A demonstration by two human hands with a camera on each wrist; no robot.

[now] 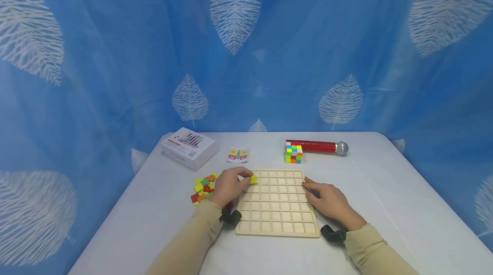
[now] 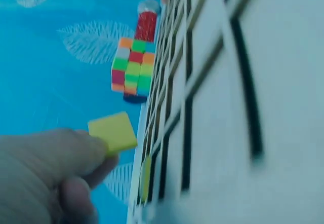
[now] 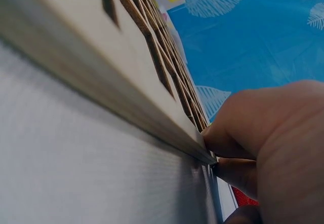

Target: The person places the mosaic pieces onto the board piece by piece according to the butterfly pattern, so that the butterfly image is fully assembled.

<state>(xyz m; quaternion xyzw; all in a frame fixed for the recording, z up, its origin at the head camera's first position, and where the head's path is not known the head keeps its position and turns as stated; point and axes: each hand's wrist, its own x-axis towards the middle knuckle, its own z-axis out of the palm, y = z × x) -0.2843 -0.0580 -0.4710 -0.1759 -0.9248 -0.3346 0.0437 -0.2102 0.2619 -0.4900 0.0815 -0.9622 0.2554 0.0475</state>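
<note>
A yellow square tile (image 2: 112,133) is pinched between the thumb and fingers of my left hand (image 1: 232,185), above the upper left corner of a wooden grid board (image 1: 277,235). In the left wrist view, another yellow piece (image 2: 146,178) shows low at the board's edge. My right hand (image 1: 332,201) grips the board's right edge, with thumb and finger on either side of the rim in the right wrist view. Beside the left wrist lies a pile of coloured pieces (image 1: 198,187) in yellow, red, orange and green, partly hidden by the hand.
Behind the board, a small picture card (image 1: 238,155) lies on the white table (image 1: 385,206). At the back left stands a white box (image 1: 190,149). A colour cube (image 1: 294,153) sits in front of a red microphone (image 1: 317,146) at the back right.
</note>
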